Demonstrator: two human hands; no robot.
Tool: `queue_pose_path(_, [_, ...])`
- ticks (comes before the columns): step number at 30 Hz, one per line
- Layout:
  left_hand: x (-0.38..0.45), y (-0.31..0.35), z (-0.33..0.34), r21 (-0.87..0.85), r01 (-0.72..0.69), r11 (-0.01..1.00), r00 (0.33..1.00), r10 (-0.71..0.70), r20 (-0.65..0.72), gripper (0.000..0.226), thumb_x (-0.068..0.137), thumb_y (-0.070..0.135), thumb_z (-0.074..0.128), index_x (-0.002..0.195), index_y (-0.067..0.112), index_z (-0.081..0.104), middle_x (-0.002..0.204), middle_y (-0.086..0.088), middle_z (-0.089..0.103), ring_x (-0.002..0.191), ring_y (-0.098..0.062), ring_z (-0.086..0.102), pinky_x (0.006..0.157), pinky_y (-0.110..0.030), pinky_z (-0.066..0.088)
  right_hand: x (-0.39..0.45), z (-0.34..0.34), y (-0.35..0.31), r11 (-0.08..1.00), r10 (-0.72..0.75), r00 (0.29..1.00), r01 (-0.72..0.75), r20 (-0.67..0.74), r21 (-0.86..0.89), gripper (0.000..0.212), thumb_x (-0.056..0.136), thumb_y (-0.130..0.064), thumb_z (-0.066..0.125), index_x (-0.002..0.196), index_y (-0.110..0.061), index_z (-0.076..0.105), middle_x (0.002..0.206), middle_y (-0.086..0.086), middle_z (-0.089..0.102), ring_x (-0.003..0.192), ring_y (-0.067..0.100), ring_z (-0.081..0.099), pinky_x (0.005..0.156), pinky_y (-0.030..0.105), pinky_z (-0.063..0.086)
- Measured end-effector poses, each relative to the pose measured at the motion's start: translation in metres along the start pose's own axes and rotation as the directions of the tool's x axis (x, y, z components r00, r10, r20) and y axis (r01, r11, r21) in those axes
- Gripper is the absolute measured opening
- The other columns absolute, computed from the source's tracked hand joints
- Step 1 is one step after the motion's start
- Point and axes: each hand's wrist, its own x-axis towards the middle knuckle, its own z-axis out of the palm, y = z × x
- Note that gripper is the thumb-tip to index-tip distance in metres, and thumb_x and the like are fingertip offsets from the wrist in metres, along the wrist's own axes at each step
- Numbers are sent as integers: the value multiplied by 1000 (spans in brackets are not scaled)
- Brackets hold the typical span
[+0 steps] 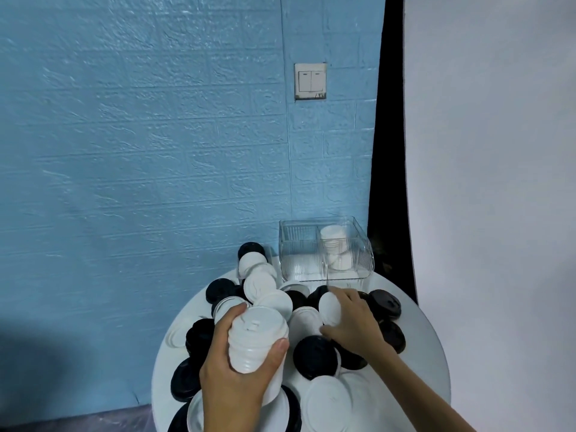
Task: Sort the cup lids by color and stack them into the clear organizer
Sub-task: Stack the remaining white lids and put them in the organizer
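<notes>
Blue brick-textured wall (140, 120) behind; round white table (430, 353) strewn with black lids (316, 353) and white lids (260, 285). Near left edge: left hand (232, 374) curled round stack of white lids (257, 341). Centre: right hand (353, 319) pinching single white lid (329, 308). Far right edge: clear organizer (299, 244), white lids stacked in right compartment (335, 235).

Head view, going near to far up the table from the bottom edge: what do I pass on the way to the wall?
Stack of white lids gripped in the left hand → right hand pinching a single white lid → clear organizer with white lids in its right compartment → light switch on the blue wall.
</notes>
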Motion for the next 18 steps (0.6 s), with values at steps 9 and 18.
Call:
queue_pose_path(9, [5,-5,-5,12,-7,1000,1000,7,10,77,42,62,78,114,40,64,110,39,63,100,13,61,82,1,42,-5,-16,-1,960,61,979,-4,-194,281,94,69,-44,90,149,-33,41,140,0,42,121,19,50,95,28,43])
queue_pose_path(18, [-3,-13,-1,97,-38,995,992,25,125,79,47,58,84,121,60,54,119,28,66,112,-1,63,90,-18,50,-58,-102,-114,810,-392,915,291,100,510,89,56,-65,89,134,-49,49,128,-22,60,117,2,61,98,34,54])
